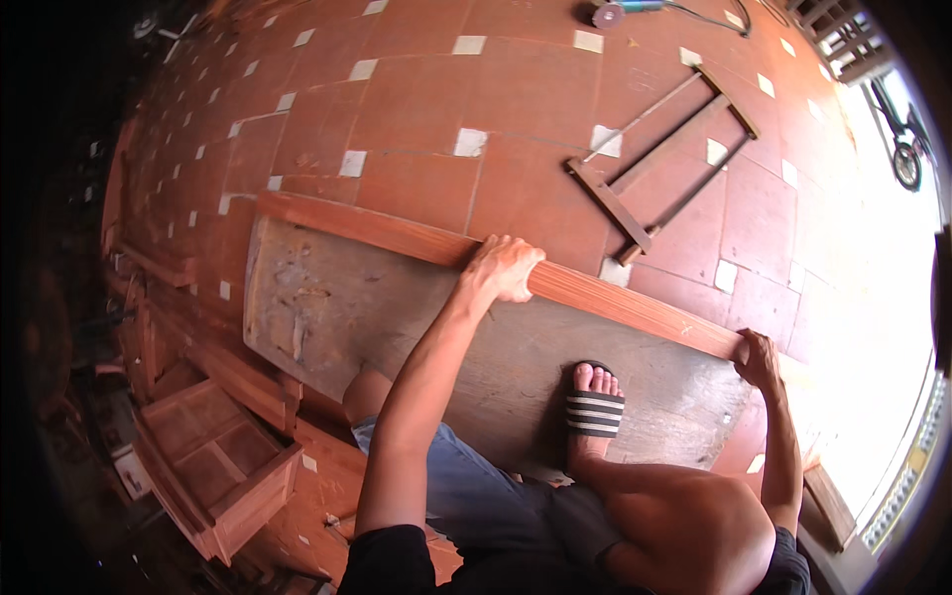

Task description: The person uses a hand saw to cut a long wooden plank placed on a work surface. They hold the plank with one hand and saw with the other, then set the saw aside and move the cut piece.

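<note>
A long reddish wooden beam [615, 299] lies along the far edge of a worn wooden bench top [397, 283]. My left hand [504, 268] is closed over the beam near its middle, fingers wrapped over its far side. Farther right, my right hand [758, 358] grips the beam's right end, with the fingertips partly hidden. My foot in a striped black-and-white slide sandal [595, 412] rests on the bench top between my arms. On the tiled floor beyond the beam lies a wooden frame saw [662, 159].
An angle grinder [625, 10] with a cable lies at the far edge of the tiled floor [416, 119]. At the lower left stands a reddish wooden drawer-like frame [218, 466] beside other timber. A motorbike [904, 149] shows in bright light at the right.
</note>
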Demonstrator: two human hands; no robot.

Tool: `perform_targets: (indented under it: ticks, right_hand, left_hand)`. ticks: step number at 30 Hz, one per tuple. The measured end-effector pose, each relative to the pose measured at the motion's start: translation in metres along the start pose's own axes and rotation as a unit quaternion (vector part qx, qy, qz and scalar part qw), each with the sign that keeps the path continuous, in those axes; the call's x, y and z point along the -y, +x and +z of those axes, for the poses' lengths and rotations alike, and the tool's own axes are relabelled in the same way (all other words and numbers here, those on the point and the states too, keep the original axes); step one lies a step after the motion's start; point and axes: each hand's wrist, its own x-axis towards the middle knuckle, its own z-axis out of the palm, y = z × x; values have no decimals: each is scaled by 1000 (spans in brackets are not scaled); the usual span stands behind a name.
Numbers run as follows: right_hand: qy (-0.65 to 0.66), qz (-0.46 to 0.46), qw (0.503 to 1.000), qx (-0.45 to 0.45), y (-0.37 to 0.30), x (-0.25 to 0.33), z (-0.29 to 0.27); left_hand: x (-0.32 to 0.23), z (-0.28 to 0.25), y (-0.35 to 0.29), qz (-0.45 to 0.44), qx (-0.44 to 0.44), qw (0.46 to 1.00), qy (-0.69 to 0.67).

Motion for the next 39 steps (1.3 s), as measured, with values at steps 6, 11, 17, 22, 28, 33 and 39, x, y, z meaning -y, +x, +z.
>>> perform_targets:
  ticks: [6,11,17,22,28,33,39]
  right_hand:
    - [-59,47,982,175,38,59,-69]
    - [90,-24,995,43,108,103,-63]
    - [53,-83,995,-26,228,205,-9]
    - [-6,-32,999,9,281,247,32]
    - [27,-1,999,-38,306,232,66]
    - [0,11,1000,12,316,239,58]
    - [-16,2,1000,2,316,245,51]
  left_hand:
    - [0,6,-9,15,-57,998,-17]
    - [14,-16,-36,0,-78,997,22]
    - [102,-10,-82,-168,-119,977,62]
    - [117,1,-83,-157,-130,977,60]
    - [112,2,-77,-167,-134,976,43]
    - [116,7,-80,-170,-164,971,29]
    - [120,4,-78,-163,-163,973,28]
